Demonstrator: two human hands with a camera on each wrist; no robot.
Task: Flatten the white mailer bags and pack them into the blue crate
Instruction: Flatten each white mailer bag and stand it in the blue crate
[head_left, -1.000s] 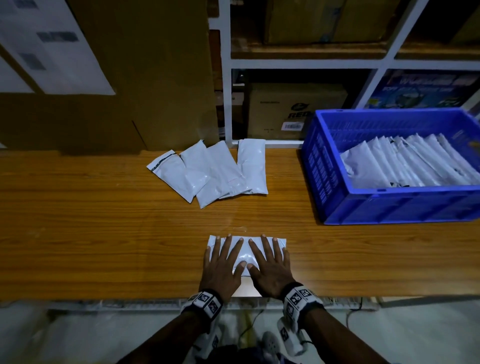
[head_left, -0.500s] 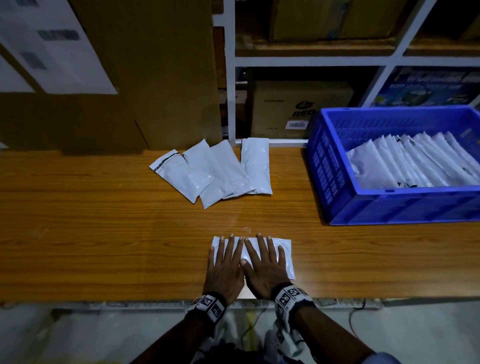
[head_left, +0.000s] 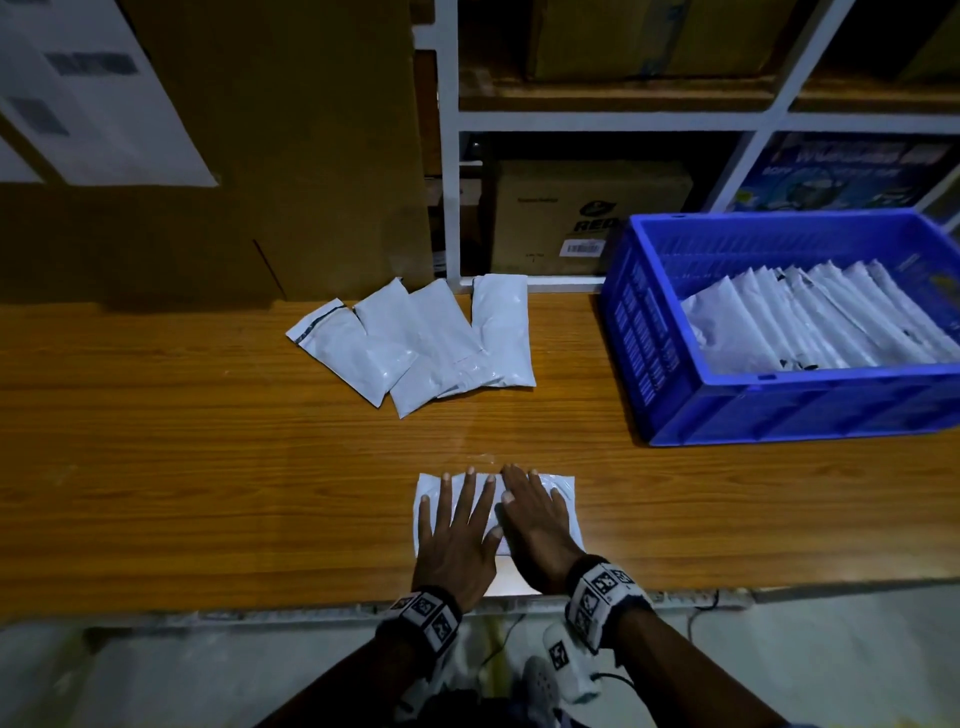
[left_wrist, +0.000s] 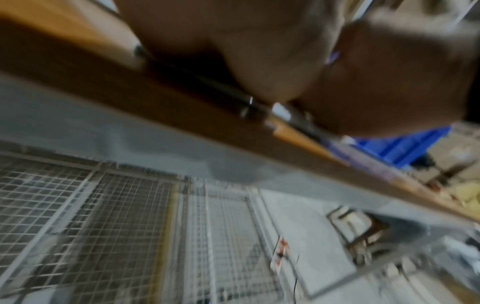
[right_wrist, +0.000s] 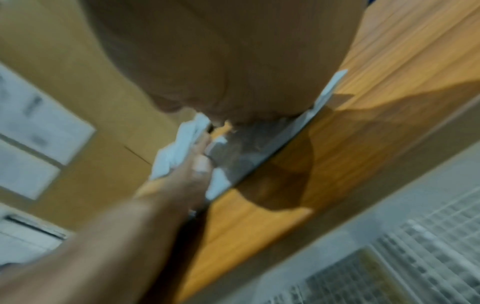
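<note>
The white mailer bag (head_left: 563, 491) being flattened lies at the lower centre of the head view, near the front edge of the wooden table (head_left: 156, 467). Both palms press on it: the left hand (head_left: 457, 535) covers its left half with fingers straight and spread, and the right hand (head_left: 537, 525) covers the right half, fingers straight and closer together. Neither hand grips anything.

Compared with a second ago, the hands sit closer together, thumbs almost touching, and more of the bag's right end shows beyond the right hand. That suggests the smoothing stroke is nearly finished, so the bag looks about ready to be lifted.

Above it, at the frame's centre, four more mailer bags (head_left: 415, 343) lie fanned and overlapping on the table, apparently unmoved and not yet packed. At the right edge sits the blue crate (head_left: 779, 415), already holding a leaning row of packed bags (head_left: 805, 322). The wrist views are too blurred to add detail.
</note>
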